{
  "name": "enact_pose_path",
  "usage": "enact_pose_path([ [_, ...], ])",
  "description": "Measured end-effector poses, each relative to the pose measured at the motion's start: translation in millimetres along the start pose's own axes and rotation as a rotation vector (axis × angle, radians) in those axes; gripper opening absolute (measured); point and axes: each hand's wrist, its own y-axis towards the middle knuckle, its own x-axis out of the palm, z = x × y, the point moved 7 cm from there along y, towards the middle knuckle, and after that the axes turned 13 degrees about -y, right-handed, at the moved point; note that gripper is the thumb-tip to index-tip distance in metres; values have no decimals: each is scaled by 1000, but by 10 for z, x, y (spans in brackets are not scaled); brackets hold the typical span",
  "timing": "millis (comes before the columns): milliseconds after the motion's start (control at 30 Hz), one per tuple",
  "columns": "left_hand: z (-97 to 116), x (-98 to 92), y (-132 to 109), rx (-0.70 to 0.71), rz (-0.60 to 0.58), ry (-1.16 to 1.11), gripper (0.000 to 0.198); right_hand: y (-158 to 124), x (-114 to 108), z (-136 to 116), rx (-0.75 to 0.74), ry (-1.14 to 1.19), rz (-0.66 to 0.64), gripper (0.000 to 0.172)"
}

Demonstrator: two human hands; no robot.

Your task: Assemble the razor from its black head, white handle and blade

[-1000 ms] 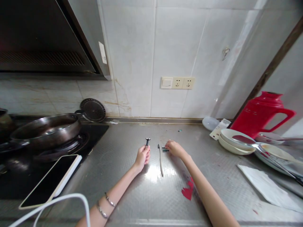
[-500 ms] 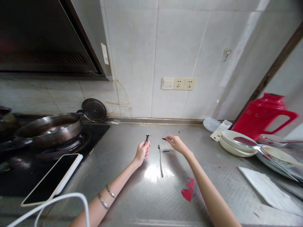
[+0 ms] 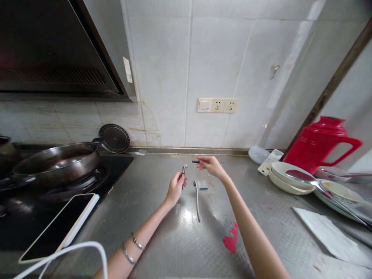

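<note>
1. A round steel pan sits on the black glass stove; its contents are unclear. A long metal spoon rests over stacked white bowls.
2. The left hand is closed around a slim silver-headed handle; the right hand's fingertips pinch a small dark bar just beside it, above the steel counter.
3. A curved grey stick lies near a teal-edged bar.
4. The right hand partly hides what seems another teal piece.

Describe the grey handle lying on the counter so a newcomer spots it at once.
Start at the steel counter between the black stove and the red flask. Near its middle, left of the red patch, lies the grey handle, with a short dark strip just to its right. Its long, pale, slightly curved shape sets it apart from that strip.
</note>
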Motion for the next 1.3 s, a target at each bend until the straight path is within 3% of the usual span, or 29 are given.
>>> enact_pose_path([
  [233,-74,87,-69,-52,-49,12,26,-54,112,-39,-39,113,-52,31],
  [600,-165,23,-64,-86,-30,-11,29,-61,254,-234,-202,-37,-117,25],
  [1300,-145,6,-79,-99,-1,-14,31,-55,310,-240,-230,-36,-146,25],
])
